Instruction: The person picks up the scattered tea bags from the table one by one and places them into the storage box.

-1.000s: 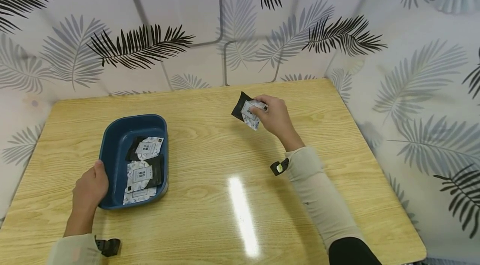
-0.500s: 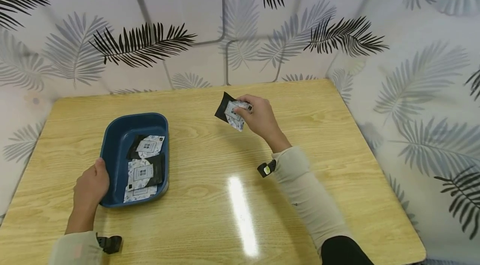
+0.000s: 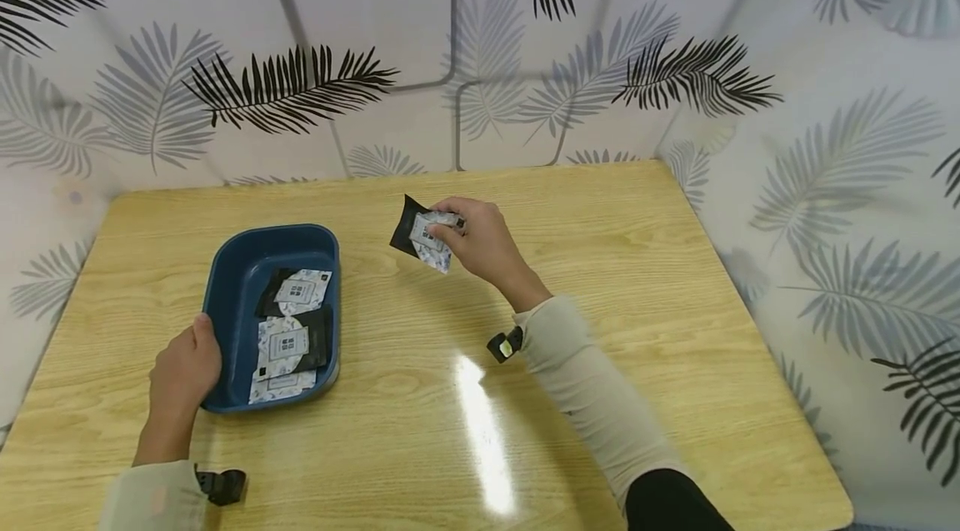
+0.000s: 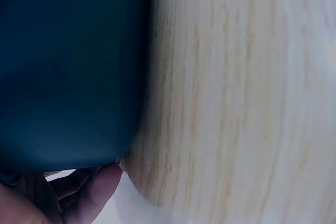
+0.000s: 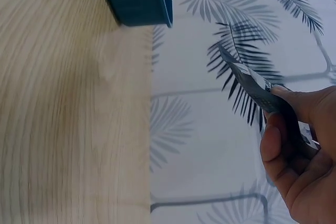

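My right hand (image 3: 483, 243) pinches a black-and-white printed sachet (image 3: 423, 232) above the table, right of the blue plastic bin. In the right wrist view the thumb lies on one face of the sachet (image 5: 257, 90) and curled fingers back the other. At the left, my left hand (image 3: 184, 366) grips the side wall of the blue bin (image 3: 225, 306), thumb over the rim. The left wrist view shows its fingertips (image 4: 102, 187) against the bin's outer wall (image 4: 68, 103). Inside the bin lie several similar sachets (image 3: 288, 348), partly overlapping.
The bin stands on a wood-grain table (image 3: 600, 264). Behind and to the right rises a wall with a leaf-print covering (image 3: 840, 181). A bright light reflection (image 3: 483, 439) falls on the tabletop's near middle.
My right hand has moved left with the sachet, closer to the bin. The left hand keeps its grip on the bin, which stays about where it was.
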Action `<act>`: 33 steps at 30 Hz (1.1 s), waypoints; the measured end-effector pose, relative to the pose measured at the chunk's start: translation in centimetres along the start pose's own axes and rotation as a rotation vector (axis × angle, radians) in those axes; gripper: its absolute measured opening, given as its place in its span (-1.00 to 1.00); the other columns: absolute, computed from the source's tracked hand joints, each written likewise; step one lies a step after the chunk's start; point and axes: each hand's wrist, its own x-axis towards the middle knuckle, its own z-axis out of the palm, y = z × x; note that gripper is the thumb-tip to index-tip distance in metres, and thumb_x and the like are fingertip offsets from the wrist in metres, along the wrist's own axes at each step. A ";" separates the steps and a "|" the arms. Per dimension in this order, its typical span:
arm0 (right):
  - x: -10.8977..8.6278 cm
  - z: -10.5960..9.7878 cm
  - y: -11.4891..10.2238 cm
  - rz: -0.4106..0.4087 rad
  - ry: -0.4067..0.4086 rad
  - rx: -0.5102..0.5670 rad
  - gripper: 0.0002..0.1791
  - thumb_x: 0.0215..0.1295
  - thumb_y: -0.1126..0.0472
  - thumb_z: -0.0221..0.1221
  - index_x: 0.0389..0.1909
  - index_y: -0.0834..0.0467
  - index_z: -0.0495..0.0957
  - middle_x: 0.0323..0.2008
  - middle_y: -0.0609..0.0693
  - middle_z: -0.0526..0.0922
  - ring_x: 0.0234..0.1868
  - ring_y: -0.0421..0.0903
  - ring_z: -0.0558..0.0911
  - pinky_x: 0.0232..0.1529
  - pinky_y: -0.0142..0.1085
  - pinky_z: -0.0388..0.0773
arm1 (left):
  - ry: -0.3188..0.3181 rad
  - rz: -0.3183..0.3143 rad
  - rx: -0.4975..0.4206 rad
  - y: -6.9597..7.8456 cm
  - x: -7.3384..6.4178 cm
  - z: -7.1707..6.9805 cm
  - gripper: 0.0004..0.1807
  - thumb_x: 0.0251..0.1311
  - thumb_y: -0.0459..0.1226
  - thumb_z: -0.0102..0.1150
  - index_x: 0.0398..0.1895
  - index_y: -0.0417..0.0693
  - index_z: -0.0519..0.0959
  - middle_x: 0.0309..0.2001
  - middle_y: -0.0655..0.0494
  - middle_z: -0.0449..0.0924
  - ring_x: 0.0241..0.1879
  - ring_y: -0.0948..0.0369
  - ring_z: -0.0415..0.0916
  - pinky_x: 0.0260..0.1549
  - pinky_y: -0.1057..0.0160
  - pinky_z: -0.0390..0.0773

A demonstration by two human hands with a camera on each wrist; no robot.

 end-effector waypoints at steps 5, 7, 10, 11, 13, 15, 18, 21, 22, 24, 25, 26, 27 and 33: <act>0.3 1.1 -1.6 -0.019 -0.054 0.013 -0.70 0.34 0.19 0.26 0.03 0.22 0.66 -0.05 0.10 0.75 -0.26 -0.10 0.70 -0.20 -0.28 0.61 | -0.010 -0.001 0.004 0.1 0.0 -0.2 -0.12 0.49 0.07 -0.89 0.44 -0.47 0.14 0.34 -0.63 0.15 0.28 -0.56 0.18 0.20 -0.46 0.25; 0.5 1.5 -2.1 -0.028 -0.076 0.026 -0.70 0.34 0.19 0.26 0.03 0.21 0.66 -0.05 0.09 0.76 -0.24 -0.12 0.71 -0.20 -0.31 0.61 | -0.015 0.000 0.006 0.1 0.0 -0.2 -0.11 0.49 0.08 -0.90 0.44 -0.48 0.14 0.34 -0.63 0.15 0.29 -0.56 0.17 0.20 -0.46 0.25; 0.8 2.0 -2.9 -0.054 -0.097 0.032 -0.71 0.34 0.18 0.27 0.03 0.19 0.66 -0.04 0.07 0.76 -0.18 -0.13 0.73 -0.15 -0.33 0.63 | -0.019 0.002 0.007 0.1 0.0 -0.3 -0.11 0.49 0.07 -0.90 0.43 -0.49 0.14 0.34 -0.64 0.15 0.28 -0.56 0.18 0.19 -0.47 0.25; 0.9 2.1 -3.2 -0.065 -0.100 0.030 -0.71 0.34 0.18 0.27 0.03 0.19 0.66 -0.04 0.06 0.76 -0.16 -0.13 0.73 -0.14 -0.33 0.63 | -0.017 0.003 0.006 0.2 -0.1 -0.4 -0.11 0.49 0.07 -0.89 0.42 -0.49 0.15 0.33 -0.64 0.16 0.27 -0.56 0.18 0.18 -0.47 0.26; 1.1 2.3 -3.6 -0.082 -0.102 0.022 -0.71 0.34 0.17 0.27 0.02 0.18 0.67 -0.03 0.06 0.76 -0.15 -0.14 0.74 -0.13 -0.34 0.63 | -0.013 0.006 0.007 0.2 -0.1 -0.4 -0.12 0.50 0.06 -0.88 0.41 -0.50 0.17 0.32 -0.64 0.17 0.26 -0.56 0.20 0.17 -0.47 0.27; 1.2 2.4 -3.9 -0.092 -0.101 0.021 -0.71 0.34 0.17 0.28 0.02 0.18 0.67 -0.03 0.05 0.76 -0.17 -0.14 0.74 -0.14 -0.34 0.63 | -0.010 0.011 0.009 0.3 -0.2 -0.5 -0.12 0.50 0.06 -0.87 0.40 -0.50 0.18 0.31 -0.65 0.18 0.25 -0.57 0.21 0.15 -0.47 0.29; 1.4 2.6 -4.2 -0.095 -0.106 0.030 -0.72 0.34 0.17 0.27 0.02 0.17 0.68 -0.02 0.05 0.76 -0.19 -0.16 0.75 -0.16 -0.37 0.64 | -0.005 0.013 0.014 0.4 -0.2 -0.6 -0.13 0.51 0.05 -0.87 0.39 -0.51 0.19 0.31 -0.65 0.20 0.25 -0.56 0.22 0.14 -0.47 0.30; 1.5 2.9 -4.5 -0.095 -0.118 0.039 -0.72 0.35 0.17 0.25 0.03 0.16 0.68 -0.02 0.05 0.76 -0.20 -0.16 0.76 -0.16 -0.40 0.64 | -0.005 0.005 0.015 0.4 -0.2 -0.7 -0.13 0.50 0.06 -0.87 0.39 -0.50 0.19 0.31 -0.64 0.19 0.25 -0.56 0.22 0.14 -0.46 0.30; 1.5 3.0 -4.6 -0.096 -0.123 0.043 -0.72 0.36 0.17 0.25 0.03 0.16 0.68 -0.02 0.05 0.76 -0.21 -0.16 0.76 -0.17 -0.41 0.63 | -0.005 0.003 0.017 0.4 -0.2 -0.8 -0.13 0.50 0.06 -0.87 0.40 -0.50 0.19 0.31 -0.64 0.19 0.26 -0.56 0.22 0.15 -0.46 0.30; 1.5 3.4 -4.7 -0.105 -0.137 0.047 -0.72 0.37 0.17 0.24 0.04 0.16 0.68 -0.02 0.05 0.76 -0.24 -0.17 0.75 -0.20 -0.45 0.61 | -0.004 0.000 0.020 0.5 -0.2 -0.9 -0.13 0.50 0.06 -0.87 0.39 -0.50 0.19 0.31 -0.64 0.20 0.26 -0.55 0.22 0.15 -0.46 0.30; 1.6 3.6 -4.8 -0.114 -0.145 0.052 -0.72 0.37 0.17 0.23 0.03 0.16 0.68 -0.04 0.05 0.77 -0.27 -0.17 0.74 -0.22 -0.46 0.60 | -0.006 0.001 0.022 0.5 -0.2 -0.9 -0.13 0.50 0.05 -0.86 0.39 -0.50 0.19 0.31 -0.64 0.20 0.25 -0.55 0.22 0.15 -0.46 0.30; 1.6 3.9 -4.8 -0.126 -0.153 0.053 -0.72 0.38 0.17 0.23 0.03 0.17 0.68 -0.05 0.05 0.77 -0.29 -0.18 0.73 -0.24 -0.48 0.58 | -0.008 0.001 0.023 0.5 -0.2 -1.0 -0.13 0.50 0.05 -0.87 0.40 -0.50 0.19 0.31 -0.64 0.20 0.25 -0.56 0.22 0.15 -0.46 0.30; 1.7 4.1 -4.9 -0.138 -0.162 0.057 -0.73 0.38 0.17 0.22 0.02 0.17 0.68 -0.07 0.05 0.78 -0.32 -0.19 0.72 -0.25 -0.49 0.56 | -0.010 0.002 0.024 0.5 -0.2 -1.0 -0.13 0.50 0.05 -0.87 0.40 -0.50 0.19 0.31 -0.64 0.19 0.25 -0.56 0.22 0.14 -0.46 0.30; 2.0 5.0 -5.2 -0.192 -0.199 0.040 -0.76 0.39 0.16 0.21 -0.05 0.17 0.70 -0.11 0.05 0.79 -0.31 -0.20 0.71 -0.26 -0.53 0.51 | -0.033 0.006 0.027 0.7 -0.2 -1.1 -0.13 0.50 0.05 -0.87 0.39 -0.52 0.19 0.31 -0.64 0.19 0.24 -0.57 0.23 0.13 -0.46 0.31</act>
